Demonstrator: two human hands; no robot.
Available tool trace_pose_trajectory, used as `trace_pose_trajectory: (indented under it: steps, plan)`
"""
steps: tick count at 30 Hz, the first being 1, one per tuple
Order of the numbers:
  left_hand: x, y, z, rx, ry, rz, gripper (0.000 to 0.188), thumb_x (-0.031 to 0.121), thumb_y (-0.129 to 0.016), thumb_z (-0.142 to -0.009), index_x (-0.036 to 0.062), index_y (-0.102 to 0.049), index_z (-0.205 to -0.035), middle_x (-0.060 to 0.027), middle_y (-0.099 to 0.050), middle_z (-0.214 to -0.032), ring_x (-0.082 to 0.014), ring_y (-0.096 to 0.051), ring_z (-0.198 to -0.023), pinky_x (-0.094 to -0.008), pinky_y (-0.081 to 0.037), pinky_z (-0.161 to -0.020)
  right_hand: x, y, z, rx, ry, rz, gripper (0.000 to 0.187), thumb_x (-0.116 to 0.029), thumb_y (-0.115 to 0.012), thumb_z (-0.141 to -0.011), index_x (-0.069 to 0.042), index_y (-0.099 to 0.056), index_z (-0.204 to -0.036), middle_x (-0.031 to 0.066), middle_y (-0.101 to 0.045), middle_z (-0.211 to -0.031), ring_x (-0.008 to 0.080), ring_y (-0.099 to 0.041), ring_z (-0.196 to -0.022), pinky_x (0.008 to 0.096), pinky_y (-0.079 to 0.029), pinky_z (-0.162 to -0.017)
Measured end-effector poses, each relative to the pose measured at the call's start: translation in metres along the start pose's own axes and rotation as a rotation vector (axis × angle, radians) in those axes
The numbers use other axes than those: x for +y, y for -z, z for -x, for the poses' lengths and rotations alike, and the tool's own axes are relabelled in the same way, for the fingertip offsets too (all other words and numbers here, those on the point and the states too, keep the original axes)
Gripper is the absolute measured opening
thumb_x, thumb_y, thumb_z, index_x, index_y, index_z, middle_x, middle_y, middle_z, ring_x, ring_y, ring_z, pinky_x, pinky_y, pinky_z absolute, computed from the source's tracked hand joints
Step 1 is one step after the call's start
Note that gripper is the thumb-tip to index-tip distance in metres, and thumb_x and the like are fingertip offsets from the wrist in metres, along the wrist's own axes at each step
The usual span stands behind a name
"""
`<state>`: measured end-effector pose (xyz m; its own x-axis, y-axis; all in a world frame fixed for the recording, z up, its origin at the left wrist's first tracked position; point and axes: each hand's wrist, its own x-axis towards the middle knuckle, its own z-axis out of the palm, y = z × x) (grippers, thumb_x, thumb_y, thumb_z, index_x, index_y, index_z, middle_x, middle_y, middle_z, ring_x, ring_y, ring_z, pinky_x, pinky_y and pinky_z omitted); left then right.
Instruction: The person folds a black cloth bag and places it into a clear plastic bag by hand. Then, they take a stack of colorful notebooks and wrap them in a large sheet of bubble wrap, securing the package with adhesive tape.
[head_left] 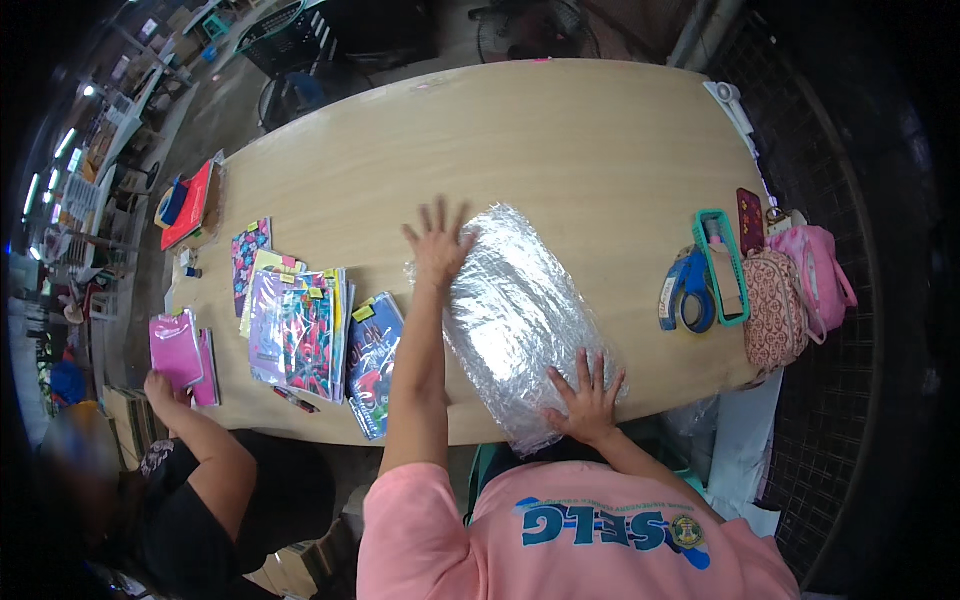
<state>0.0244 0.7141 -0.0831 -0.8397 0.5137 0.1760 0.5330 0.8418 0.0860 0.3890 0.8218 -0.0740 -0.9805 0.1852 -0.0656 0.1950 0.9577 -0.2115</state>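
Observation:
A shiny, crinkled stack of what look like clear plastic sheets or bags point(520, 310) lies slantwise on the table in front of me. My left hand point(440, 245), fingers spread and slightly blurred, is at its far left corner; whether it touches the plastic I cannot tell. Lying flat with fingers apart, my right hand point(587, 405) rests on the near right part of the plastic. Neither hand grips anything. Left of my left forearm is a dark blue illustrated notebook point(376, 365), beside a pile of colourful notebooks point(312, 335) with yellow tags.
At left, a person in black has a hand point(165, 390) on pink notebooks point(178, 345). A red folder point(190, 205) lies farther back. To the right are a blue tape dispenser point(686, 290), a green basket point(722, 265), a patterned pouch point(773, 305) and a pink bag point(815, 270).

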Motion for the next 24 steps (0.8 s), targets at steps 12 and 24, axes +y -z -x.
trace_pose_trajectory:
  steps: [12,24]
  plan:
    - [0.178,0.072,0.229,-0.248,-0.343,0.858,0.054,0.037,-0.071,-0.074,0.0052,-0.054,-0.114,-0.0212,-0.046,-0.117,-0.0390,-0.046,-0.105,-0.0475,-0.038,-0.088,0.073,0.026,0.033,0.605,-0.549,-0.700,0.037,-0.010,-0.064,-0.078,-0.004,-0.055,-0.114,0.0166,-0.054,-0.118,0.0321,-0.051,-0.111,0.0393,-0.040,-0.095]
    - [0.165,0.029,0.215,-0.536,0.221,1.560,0.017,0.012,-0.050,-0.094,-0.0013,-0.051,-0.104,-0.0062,-0.055,-0.100,-0.0120,-0.049,-0.090,-0.0287,-0.041,-0.079,0.100,0.028,0.016,0.172,-0.945,-1.330,0.022,-0.009,-0.067,-0.078,-0.001,-0.059,-0.097,0.0113,-0.062,-0.082,0.0205,-0.062,-0.079,0.0316,-0.050,-0.069]
